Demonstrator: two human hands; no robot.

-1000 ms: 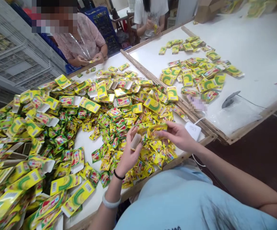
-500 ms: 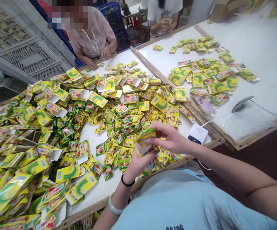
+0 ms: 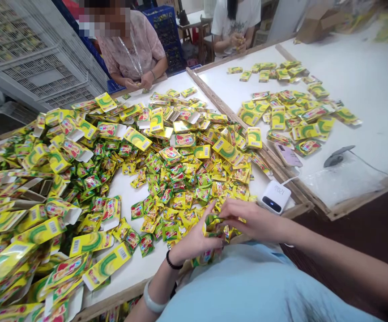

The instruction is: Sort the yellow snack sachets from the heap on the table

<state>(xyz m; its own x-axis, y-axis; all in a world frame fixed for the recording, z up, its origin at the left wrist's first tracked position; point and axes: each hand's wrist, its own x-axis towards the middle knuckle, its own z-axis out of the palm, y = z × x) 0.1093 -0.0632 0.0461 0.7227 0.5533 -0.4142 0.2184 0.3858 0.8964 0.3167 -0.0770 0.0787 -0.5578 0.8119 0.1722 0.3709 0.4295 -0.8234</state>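
Near the table's front edge, my left hand [image 3: 195, 239] is wrapped round a small yellow-and-green box [image 3: 211, 227], thumb raised along one side. My right hand [image 3: 247, 220] is closed at the top of that box, fingers bent down against it; whatever they pinch is hidden. Just beyond both hands lies a loose heap of small green and yellow sachets [image 3: 176, 179]. Flat-lying yellow boxes [image 3: 108, 264], some with white end flaps open, are piled to the left.
A white power bank [image 3: 275, 197] and a phone [image 3: 288, 155] lie by the wooden divider [image 3: 220, 105]. More boxes [image 3: 277, 117] and a dark round device [image 3: 338, 156] are on the right-hand table. Two people [image 3: 136, 49] work across the table. Grey crates [image 3: 53, 62] stand left.
Both my hands have come lower and closer to my body with the box. My right fingers have shifted from the box's side to its top. The view has tilted slightly.
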